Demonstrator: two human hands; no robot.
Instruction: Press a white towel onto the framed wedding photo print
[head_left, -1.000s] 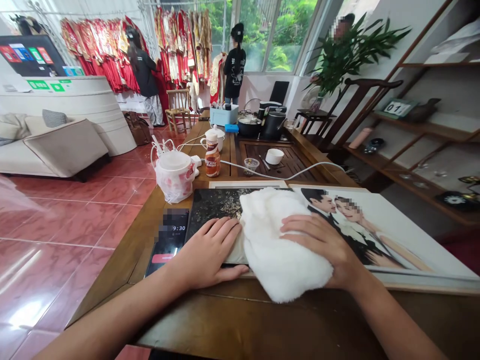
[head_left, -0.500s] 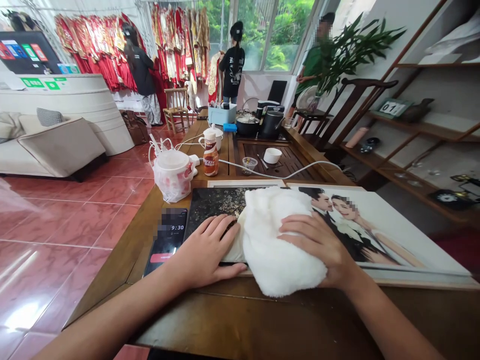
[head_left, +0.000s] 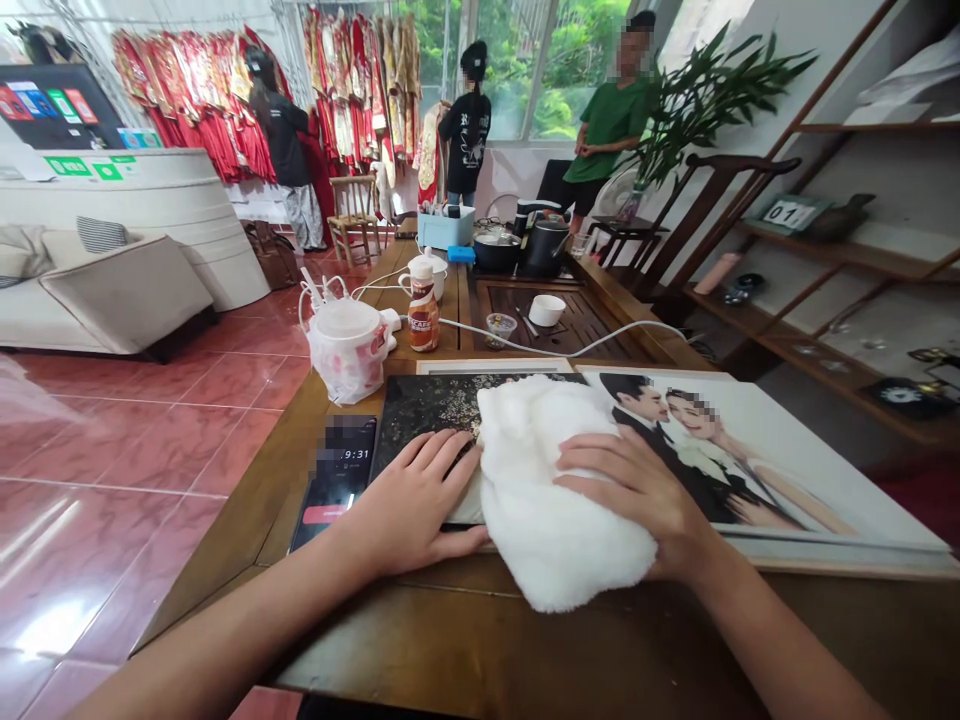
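Observation:
My left hand [head_left: 424, 500] lies flat, fingers stretched, across the lower left part of a dark photo panel [head_left: 420, 405]. Under my right hand [head_left: 637, 490] a fluffy white cloth [head_left: 551, 520] is bunched up; my curved fingers grip its right side and press it onto the panel. The cloth covers much of the panel's right part and hangs over its near edge. Directly beside it, to the right, lies a large white photo print [head_left: 787, 440] of a couple. A phone [head_left: 334, 480] with a lit timer rests left of my left hand.
A bagged white tub [head_left: 345, 345] and a brown drink bottle [head_left: 422, 315] stand beyond the panel. Behind them are a white bowl [head_left: 547, 310], a cable [head_left: 517, 343] and a black pot [head_left: 544, 245]. Several people stand farther back, near hanging red garments [head_left: 202, 100].
My right hand stays nearly in place while the cloth has shifted slightly left and towards me. My left hand has not moved. In the background, the person in green has stepped left.

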